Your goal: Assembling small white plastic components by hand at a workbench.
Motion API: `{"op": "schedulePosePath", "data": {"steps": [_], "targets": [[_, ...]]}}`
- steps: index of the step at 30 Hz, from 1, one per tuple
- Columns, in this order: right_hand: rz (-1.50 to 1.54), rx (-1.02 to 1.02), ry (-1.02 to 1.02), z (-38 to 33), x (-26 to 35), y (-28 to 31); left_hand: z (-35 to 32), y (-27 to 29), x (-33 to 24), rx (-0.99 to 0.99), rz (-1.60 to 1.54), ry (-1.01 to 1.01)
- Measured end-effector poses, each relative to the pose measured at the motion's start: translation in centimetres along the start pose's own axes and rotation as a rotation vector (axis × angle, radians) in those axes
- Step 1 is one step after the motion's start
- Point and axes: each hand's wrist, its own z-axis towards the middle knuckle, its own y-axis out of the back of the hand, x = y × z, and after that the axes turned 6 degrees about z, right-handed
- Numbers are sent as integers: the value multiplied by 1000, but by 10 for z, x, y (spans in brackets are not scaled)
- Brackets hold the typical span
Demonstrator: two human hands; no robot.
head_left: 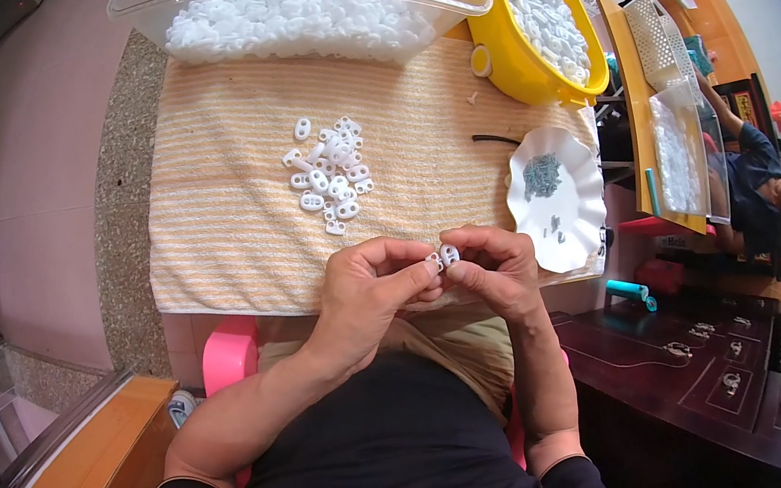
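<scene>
Both hands meet just over the front edge of the striped towel. My left hand (373,292) pinches a small white plastic piece (434,261) between thumb and fingers. In my right hand (497,266), thumb and forefinger grip a white oval plastic piece with two holes (450,254). The two pieces are side by side, close together; whether they are joined I cannot tell. Beyond my left hand lies a loose pile of similar white pieces (335,166). A white wavy-rimmed plate (529,213) to the right of my right hand bears small grey-blue parts (542,176), too small to name.
At the back stands a clear plastic bin (294,1) full of white pieces, beside a yellow tub (510,64) of more. A short black rod (496,138) lies near the plate on the striped towel (234,207). Another person (764,173) sits at the far right.
</scene>
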Motion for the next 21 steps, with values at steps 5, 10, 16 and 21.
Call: {"op": "schedulePosePath", "data": {"steps": [5, 10, 16, 21], "targets": [[111, 18, -10, -1, 3, -3, 0, -1, 0, 8, 24, -7], [182, 32, 16, -1, 5, -5, 1, -1, 1, 4, 34, -12], [110, 1, 15, -2, 5, -5, 0, -2, 1, 0, 37, -9], [82, -10, 17, -3, 4, -5, 0, -1, 1, 16, 40, 4]]}}
